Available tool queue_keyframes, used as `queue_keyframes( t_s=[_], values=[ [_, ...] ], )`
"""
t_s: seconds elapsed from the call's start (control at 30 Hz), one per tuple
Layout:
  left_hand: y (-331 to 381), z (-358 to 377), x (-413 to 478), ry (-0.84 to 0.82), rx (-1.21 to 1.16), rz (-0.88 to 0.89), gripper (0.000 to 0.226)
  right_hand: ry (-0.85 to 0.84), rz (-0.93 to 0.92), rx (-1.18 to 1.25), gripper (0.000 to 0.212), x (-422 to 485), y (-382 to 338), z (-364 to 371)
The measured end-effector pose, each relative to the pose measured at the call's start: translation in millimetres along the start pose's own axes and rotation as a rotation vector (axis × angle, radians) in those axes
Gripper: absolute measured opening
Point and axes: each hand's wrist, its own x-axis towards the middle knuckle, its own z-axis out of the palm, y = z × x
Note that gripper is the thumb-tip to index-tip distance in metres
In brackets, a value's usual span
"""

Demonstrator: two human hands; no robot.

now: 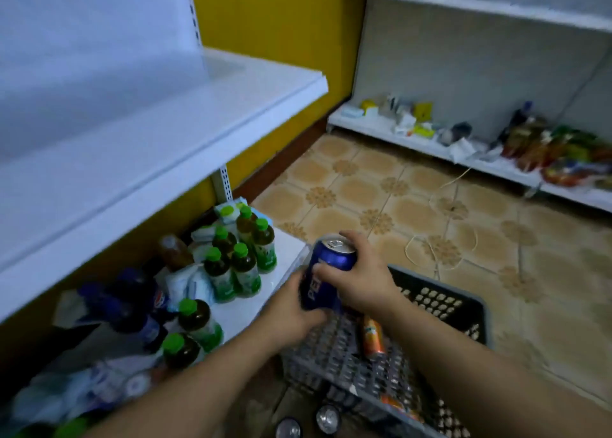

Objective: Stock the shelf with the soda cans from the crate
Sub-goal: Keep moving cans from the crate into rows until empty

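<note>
Head view: both hands hold one blue can (pixel 328 272) upright above the far left corner of the dark crate (pixel 440 308), just beside the low shelf (pixel 284 245). The right hand (pixel 357 278) has its fingers (pixel 323 272) curled round the can's upper half; the left hand (pixel 291 308) cups the lower half.

With two grips on one can, I judge a slip most likely as one hand lets go; a dropped can could dent or roll among the green-capped bottles (pixel 245 262), which stand crowded on that shelf and look easy to topple. The white upper shelf (pixel 132 139) overhangs them, so a high lift may strike its edge; a loose cord (pixel 440 248) on the floor could snag a foot.

The left fingertips are hidden behind the can. The forearms cover the crate's near side, so its contents cannot be counted; an orange can (pixel 372 336) lies inside, and two can tops (pixel 328 417) show at the bottom edge, blurred.
</note>
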Motion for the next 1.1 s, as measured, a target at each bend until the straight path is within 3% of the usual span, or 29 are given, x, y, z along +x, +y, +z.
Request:
queue_keyframes(
  t_s=[0.2,0.33,0.43,0.53,0.63,0.9,1.0,1.1],
  values=[
    [95,-55,-101,0.184,-0.136,0.146,0.071,-0.032,-0.139,0.085,0.043,-69,-127,-6],
    [133,-91,-182,0.316,-0.192,0.207,0.073,-0.168,-0.253,0.089,0.07,-117,-202,0],
    [149,-115,-238,0.39,-0.231,0.225,0.082,-0.291,-0.317,0.093,0.046,-149,-245,9],
    [155,-134,-288,0.43,-0.255,0.226,0.067,-0.323,-0.385,0.122,0.04,-181,-282,30],
    [150,-154,-332,0.522,-0.263,0.215,0.043,-0.336,-0.444,0.149,0.053,-211,-308,64],
    [97,-207,-452,0.722,0.095,-0.022,0.05,-0.482,-0.552,0.117,0.043,-262,-338,174],
    [69,-231,-501,0.826,0.427,-0.251,0.056,-0.563,-0.577,0.113,0.051,-281,-347,213],
    [37,-254,-555,0.893,0.563,-0.445,0.056,-0.637,-0.634,0.088,0.054,-300,-356,247]
  ],
)
